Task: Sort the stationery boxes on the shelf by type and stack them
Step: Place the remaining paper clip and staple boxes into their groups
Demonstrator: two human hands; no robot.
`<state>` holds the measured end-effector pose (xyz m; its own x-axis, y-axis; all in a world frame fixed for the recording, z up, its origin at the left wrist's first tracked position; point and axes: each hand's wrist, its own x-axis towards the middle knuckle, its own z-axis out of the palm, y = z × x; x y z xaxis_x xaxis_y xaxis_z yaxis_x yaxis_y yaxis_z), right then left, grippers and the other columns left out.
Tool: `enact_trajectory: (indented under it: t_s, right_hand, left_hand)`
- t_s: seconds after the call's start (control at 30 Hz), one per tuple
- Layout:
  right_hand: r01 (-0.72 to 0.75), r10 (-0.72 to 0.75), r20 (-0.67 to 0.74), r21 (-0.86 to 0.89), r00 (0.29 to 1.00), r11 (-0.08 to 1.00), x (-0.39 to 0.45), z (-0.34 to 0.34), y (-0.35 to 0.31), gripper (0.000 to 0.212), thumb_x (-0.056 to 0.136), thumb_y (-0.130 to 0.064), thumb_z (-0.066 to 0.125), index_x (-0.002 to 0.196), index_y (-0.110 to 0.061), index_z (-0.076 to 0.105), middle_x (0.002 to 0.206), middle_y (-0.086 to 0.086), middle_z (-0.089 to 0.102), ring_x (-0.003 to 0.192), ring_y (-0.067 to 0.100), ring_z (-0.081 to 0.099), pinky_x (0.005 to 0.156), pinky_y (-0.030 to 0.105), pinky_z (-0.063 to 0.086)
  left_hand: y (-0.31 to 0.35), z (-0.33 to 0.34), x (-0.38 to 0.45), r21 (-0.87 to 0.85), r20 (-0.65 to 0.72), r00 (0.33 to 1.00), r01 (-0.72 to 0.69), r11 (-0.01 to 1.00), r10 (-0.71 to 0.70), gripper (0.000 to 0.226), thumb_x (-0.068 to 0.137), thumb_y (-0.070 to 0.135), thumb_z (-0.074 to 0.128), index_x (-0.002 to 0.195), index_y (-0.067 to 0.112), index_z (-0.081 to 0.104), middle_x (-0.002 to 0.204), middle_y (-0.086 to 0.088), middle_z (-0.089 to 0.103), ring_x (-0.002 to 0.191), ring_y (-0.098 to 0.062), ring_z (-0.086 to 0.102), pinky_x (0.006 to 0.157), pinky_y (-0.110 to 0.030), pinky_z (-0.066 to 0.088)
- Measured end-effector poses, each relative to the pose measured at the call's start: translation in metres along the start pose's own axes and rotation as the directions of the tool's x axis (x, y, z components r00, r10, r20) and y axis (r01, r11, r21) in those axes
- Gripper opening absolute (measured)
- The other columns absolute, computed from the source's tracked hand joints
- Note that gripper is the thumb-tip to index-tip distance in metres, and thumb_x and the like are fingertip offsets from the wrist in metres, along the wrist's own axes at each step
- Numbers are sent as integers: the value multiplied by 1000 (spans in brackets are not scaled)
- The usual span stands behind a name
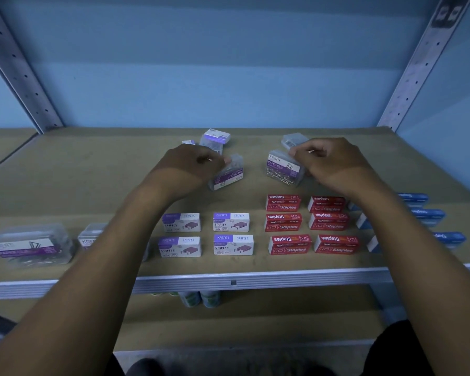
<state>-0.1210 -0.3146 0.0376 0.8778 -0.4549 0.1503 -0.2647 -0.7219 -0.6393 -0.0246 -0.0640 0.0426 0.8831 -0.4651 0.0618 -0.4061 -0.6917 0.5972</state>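
Reaching to the far middle of the shelf, we clamp our left hand and right hand each on a clear paper clip box, light, stiff, probably slick plastic best pinched across its short sides.

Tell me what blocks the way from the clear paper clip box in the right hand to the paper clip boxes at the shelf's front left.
The left forearm crosses the direct path from that paper clip box to the front-left group; the purple-and-white staple boxes sit low along it.
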Motion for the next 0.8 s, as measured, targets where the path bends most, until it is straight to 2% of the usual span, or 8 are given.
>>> enact_trajectory:
  t_s: [0.1,0.2,0.3,0.4,0.47,0.53,0.67,0.8]
  right_hand:
    - [5,-4,25,-18,1000,1000,-5,-1,-1,36,85,-61,68,110,-35,75,104,-11,67,96,9,61,67,22,41]
    - [0,0,29,-20,1000,1000,-7,1,-1,37,85,-57,71,115,-34,73,105,-10,65,95,9,59,70,24,43]
    - [-6,6,23,-7,1000,1000,-8,1,0,38,85,-55,73,116,-34,72,108,-8,69,96,9,61,66,19,42]
    - [-16,16,29,-6,999,1000,-9,2,0,36,86,-50,74,118,-32,72,110,-6,71,98,11,62,68,23,42]
    - [-23,24,37,-12,999,1000,-8,2,-1,34,87,-46,74,118,-33,71,110,-6,72,98,12,62,69,24,41]
    - [-30,31,40,-19,999,999,-8,3,-2,32,88,-43,74,118,-34,71,108,-7,71,98,12,62,72,25,41]
    - [-23,24,38,-27,999,999,-9,3,-3,31,89,-42,73,119,-33,72,103,-9,68,101,12,62,79,26,42]
    - [-16,17,38,-31,999,999,-9,3,-3,32,89,-43,73,120,-34,71,102,-10,67,100,11,62,77,25,41]
  left_hand:
    - [2,0,2,93,21,1000,-3,996,1,55,79,63,66,123,31,66,118,8,64,105,-14,55,74,-24,39]
    - [3,6,8,168,15,1000,15,986,-18,69,71,60,76,130,28,60,125,5,62,98,-12,49,77,-25,35]
    - [4,13,13,198,-13,1000,20,980,-17,62,69,53,80,121,25,63,119,2,63,97,-14,49,76,-24,35]
    - [7,18,17,242,-35,999,9,970,0,39,70,52,79,91,21,67,95,-1,64,93,-22,55,59,-27,32]
    - [7,20,18,211,-52,998,-7,977,19,36,71,51,78,80,20,63,83,2,61,86,-20,55,53,-25,30]
    - [8,21,19,124,-83,996,-12,992,23,33,72,46,78,85,20,63,81,6,59,80,-15,54,54,-21,31]
    - [11,18,17,-100,-181,983,-3,995,-15,34,68,37,82,91,18,65,94,7,62,87,-14,56,56,-17,34]
    - [10,11,15,-179,-206,979,-29,983,-9,35,66,38,86,91,21,68,98,6,65,86,-11,56,57,-12,33]
